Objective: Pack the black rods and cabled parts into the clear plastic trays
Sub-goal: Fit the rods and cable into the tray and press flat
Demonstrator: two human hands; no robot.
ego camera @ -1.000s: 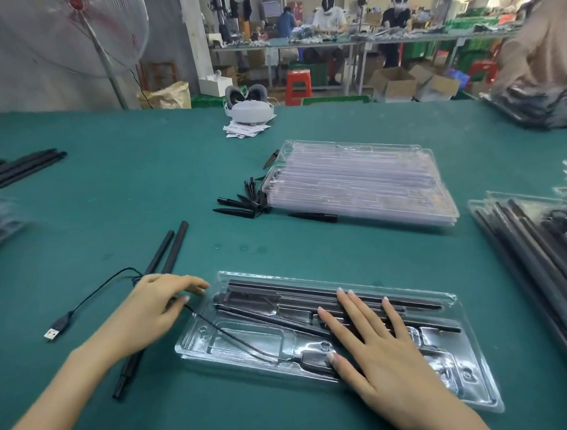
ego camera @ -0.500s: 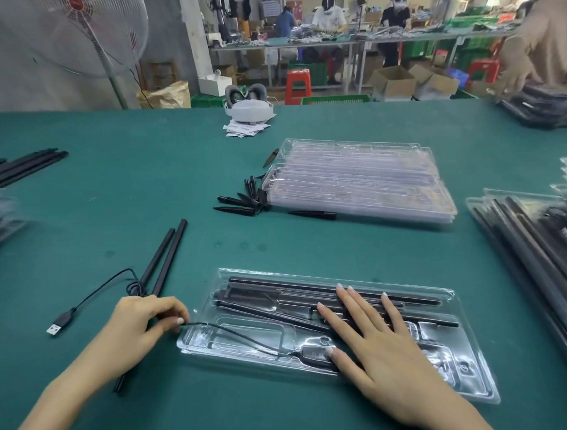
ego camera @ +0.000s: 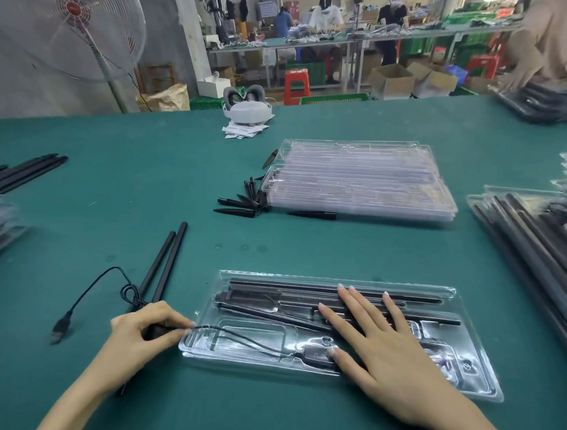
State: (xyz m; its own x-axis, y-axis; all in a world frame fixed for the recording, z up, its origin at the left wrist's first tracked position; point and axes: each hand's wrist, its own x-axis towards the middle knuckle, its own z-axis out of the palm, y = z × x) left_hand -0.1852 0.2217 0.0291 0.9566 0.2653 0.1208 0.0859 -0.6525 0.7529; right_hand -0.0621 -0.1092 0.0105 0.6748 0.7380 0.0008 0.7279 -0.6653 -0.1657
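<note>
Since a second ago your left hand [ego camera: 144, 331] has slid back toward you along the cable [ego camera: 245, 341], from the two loose rods [ego camera: 162, 269] down to the tray's left edge, and now it's pinching that cable between thumb and fingertips, the other fingers curled in. Far left, the plug [ego camera: 60, 327] lies well apart on the green table [ego camera: 309, 243], a small coil beside the rods. Feed that slack in gently, I'd say: draw it toward the tray in loops rather than tugging, or you risk pulling the seated end out of its pocket. Moving right, the open tray [ego camera: 478, 391] already holds several long black rods along its far side, and the cable runs across its big left pocket to a black block near the front. Your right hand [ego camera: 389, 356] lies flat, fingers straight and spread, pressing the rods down, thumb touching that block; keep that pressure on. Further right, beyond it, a stack of empty trays [ego camera: 365, 182] waits with short black spikes [ego camera: 242, 202] just beside it, and filled trays [ego camera: 536, 236] pile at the right edge.
</note>
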